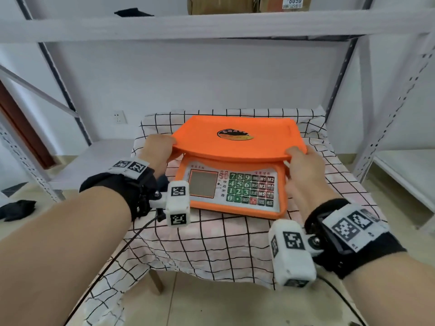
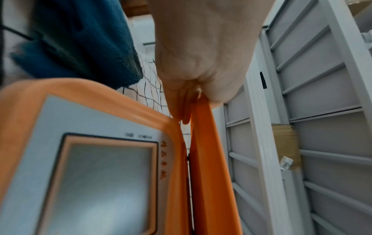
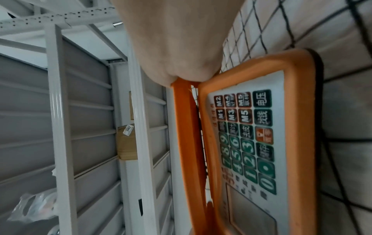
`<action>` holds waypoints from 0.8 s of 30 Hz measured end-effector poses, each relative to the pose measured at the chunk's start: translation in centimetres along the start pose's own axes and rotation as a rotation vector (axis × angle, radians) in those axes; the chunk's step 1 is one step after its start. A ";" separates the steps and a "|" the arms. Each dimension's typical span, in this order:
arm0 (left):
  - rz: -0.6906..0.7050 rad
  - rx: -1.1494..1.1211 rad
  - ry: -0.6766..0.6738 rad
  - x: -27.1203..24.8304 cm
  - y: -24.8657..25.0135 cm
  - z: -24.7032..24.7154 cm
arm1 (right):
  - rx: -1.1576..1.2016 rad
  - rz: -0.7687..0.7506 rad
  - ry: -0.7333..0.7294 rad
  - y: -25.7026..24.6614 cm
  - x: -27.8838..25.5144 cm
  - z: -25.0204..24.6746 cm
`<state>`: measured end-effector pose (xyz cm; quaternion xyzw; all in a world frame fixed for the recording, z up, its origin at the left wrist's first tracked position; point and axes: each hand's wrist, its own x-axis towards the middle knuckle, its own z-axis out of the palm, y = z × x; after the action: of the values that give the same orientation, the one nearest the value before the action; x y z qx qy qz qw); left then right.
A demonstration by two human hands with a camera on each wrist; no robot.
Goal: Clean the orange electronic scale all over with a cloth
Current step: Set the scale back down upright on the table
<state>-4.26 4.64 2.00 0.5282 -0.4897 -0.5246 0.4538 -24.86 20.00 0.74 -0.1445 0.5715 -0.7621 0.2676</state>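
Observation:
The orange electronic scale (image 1: pixel 235 191) stands on a small table with a checked cloth (image 1: pixel 211 243). Its keypad and display face me. My left hand (image 1: pixel 170 147) grips the front left corner of the scale's orange weighing pan (image 1: pixel 235 142), thumb on top and fingers under the rim. My right hand (image 1: pixel 294 156) grips the front right corner in the same way. The pan's front edge (image 2: pixel 209 159) stands slightly apart from the body (image 2: pixel 100 159), with a thin gap between them. A dark blue cloth (image 2: pixel 80 39) lies by the scale's left side, mostly hidden under my left wrist in the head view.
White metal shelving (image 1: pixel 211 27) surrounds the table, and a cardboard box (image 1: pixel 247 4) sits on the upper shelf. A low white shelf (image 1: pixel 94 158) stands to the left. A dark rag (image 1: pixel 17 209) lies on the floor at the left. Cables trail from both wrists.

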 end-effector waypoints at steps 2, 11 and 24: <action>0.018 -0.045 0.043 -0.4 -0.2 0.1 | 0.020 0.005 -0.026 -1.1 1.0 0.0; 0.154 -0.034 0.138 -1.2 -2.0 1.0 | 0.066 0.062 -0.100 -1.5 5.0 1.6; 0.178 0.064 0.150 0.3 -3.0 1.7 | 0.026 0.050 -0.086 2.1 6.9 1.5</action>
<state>-5.88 4.70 -1.06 0.5347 -0.5159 -0.4253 0.5169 -29.16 14.42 -1.34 -0.1594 0.5530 -0.7556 0.3130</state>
